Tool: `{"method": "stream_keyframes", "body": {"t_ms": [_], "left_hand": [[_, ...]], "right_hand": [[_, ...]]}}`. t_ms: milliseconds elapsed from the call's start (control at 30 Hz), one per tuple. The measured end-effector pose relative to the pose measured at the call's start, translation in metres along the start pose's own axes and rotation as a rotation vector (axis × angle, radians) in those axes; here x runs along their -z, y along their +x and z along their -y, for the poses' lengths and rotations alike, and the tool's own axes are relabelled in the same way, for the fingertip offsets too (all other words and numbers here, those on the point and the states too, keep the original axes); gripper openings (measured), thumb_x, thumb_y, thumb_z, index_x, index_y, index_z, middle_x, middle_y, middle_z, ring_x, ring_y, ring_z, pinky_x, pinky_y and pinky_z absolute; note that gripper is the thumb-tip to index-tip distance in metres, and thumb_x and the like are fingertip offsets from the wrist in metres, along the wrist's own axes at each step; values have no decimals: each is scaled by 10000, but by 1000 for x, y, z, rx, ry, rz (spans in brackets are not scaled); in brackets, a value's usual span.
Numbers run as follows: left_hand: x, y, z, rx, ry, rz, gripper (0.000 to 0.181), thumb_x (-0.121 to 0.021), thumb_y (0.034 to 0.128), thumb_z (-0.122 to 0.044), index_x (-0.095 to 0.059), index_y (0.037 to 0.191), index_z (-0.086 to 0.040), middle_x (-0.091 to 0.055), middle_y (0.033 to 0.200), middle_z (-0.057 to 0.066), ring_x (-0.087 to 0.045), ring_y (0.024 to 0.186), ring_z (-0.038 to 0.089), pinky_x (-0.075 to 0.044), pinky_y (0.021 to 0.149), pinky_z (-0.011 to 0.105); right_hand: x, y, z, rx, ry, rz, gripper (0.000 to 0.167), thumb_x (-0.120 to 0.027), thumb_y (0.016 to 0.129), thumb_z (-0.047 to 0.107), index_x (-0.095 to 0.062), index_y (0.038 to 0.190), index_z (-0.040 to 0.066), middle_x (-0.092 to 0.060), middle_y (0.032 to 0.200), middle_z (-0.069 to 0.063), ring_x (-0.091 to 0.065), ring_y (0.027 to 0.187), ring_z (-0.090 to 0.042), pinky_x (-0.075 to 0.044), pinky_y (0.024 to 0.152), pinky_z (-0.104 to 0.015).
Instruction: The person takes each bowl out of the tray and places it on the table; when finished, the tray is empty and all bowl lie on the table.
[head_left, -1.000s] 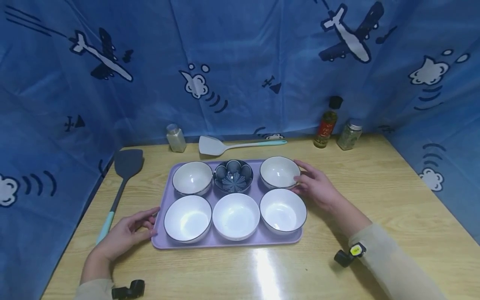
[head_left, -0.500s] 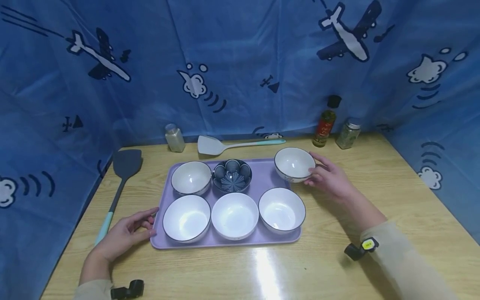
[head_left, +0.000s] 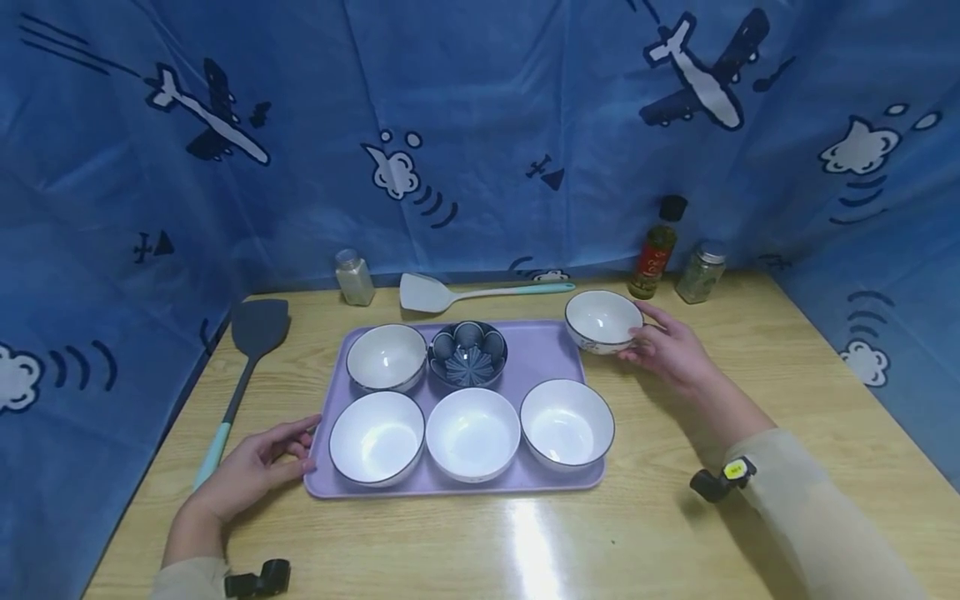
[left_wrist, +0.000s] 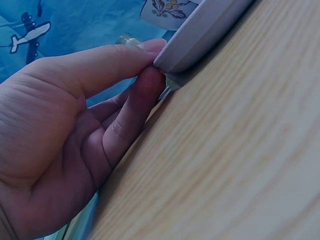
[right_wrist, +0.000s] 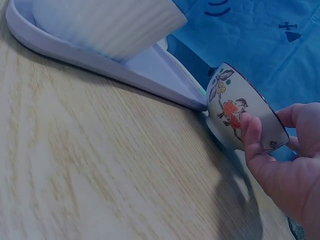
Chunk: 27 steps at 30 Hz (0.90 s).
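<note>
A white bowl (head_left: pixel 603 321) with a dark rim is at the back right corner of the purple tray (head_left: pixel 540 342). My right hand (head_left: pixel 670 348) grips its right side, and the right wrist view shows a painted bird and branch on the bowl (right_wrist: pixel 240 107). Its shadow falls on the wood below. At the tray's left edge, my left hand (head_left: pixel 255 467) pinches the rim between thumb and finger, as the left wrist view shows. On the tray stand a dark blue patterned bowl (head_left: pixel 468 358) and several white bowls, including one (head_left: pixel 567 421) at the front right.
A grey spatula (head_left: pixel 258 329) lies left of the tray. Behind it are a white-headed turner (head_left: pixel 427 293) and a shaker jar (head_left: pixel 354 279). An oil bottle (head_left: pixel 654 254) and a spice jar (head_left: pixel 700 273) stand at the back right, near the held bowl. A blue curtain (head_left: pixel 480 150) borders the table.
My right hand has moved the white bowl from the tray's back right spot to the right and backward, past the tray's corner. My left hand stays at the tray's left edge.
</note>
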<state>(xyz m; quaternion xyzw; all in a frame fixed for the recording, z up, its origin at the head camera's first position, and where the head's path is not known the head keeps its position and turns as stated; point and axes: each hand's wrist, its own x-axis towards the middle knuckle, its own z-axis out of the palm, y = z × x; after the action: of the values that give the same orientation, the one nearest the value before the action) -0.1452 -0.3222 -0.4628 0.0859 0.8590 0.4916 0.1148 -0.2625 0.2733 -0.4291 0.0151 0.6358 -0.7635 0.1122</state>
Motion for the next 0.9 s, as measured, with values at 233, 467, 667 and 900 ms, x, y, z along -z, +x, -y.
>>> {"method": "stream_keyframes", "body": {"t_ms": [233, 467, 667, 900], "left_hand": [[0, 1, 2, 29, 20, -11, 664, -759, 891, -296, -495, 1469, -101, -605, 1180, 111, -608, 973, 80, -481, 844, 164], [-1, 1, 3, 42, 33, -16, 670, -762, 887, -309, -496, 1469, -110, -614, 1172, 99, -609, 972, 93, -479, 845, 169], [-2, 0, 3, 52, 42, -20, 671, -765, 883, -326, -501, 1468, -131, -617, 1182, 90, -612, 981, 91, -473, 856, 160], [-2, 1, 1, 70, 63, -25, 684, -768, 872, -366, -506, 1468, -154, -627, 1172, 76, -611, 983, 95, -470, 857, 160]], "right_hand": [[3, 2, -5, 18, -6, 22, 696, -459, 1034, 23, -68, 1609, 70, -607, 916, -62, -693, 768, -132, -575, 767, -241], [10, 4, -11, 40, 9, 56, 713, -493, 1032, 36, -74, 1608, 72, -527, 751, 2, -676, 740, -137, -582, 778, -257], [14, 2, -11, 43, -65, 49, 759, -559, 1024, 125, -82, 1613, 99, -566, 1132, -142, -706, 816, -121, -574, 800, -241], [17, -8, -9, 29, -121, -25, 804, -604, 1007, 218, -88, 1615, 114, -153, 1585, -314, -698, 879, -58, -562, 840, -220]]}}
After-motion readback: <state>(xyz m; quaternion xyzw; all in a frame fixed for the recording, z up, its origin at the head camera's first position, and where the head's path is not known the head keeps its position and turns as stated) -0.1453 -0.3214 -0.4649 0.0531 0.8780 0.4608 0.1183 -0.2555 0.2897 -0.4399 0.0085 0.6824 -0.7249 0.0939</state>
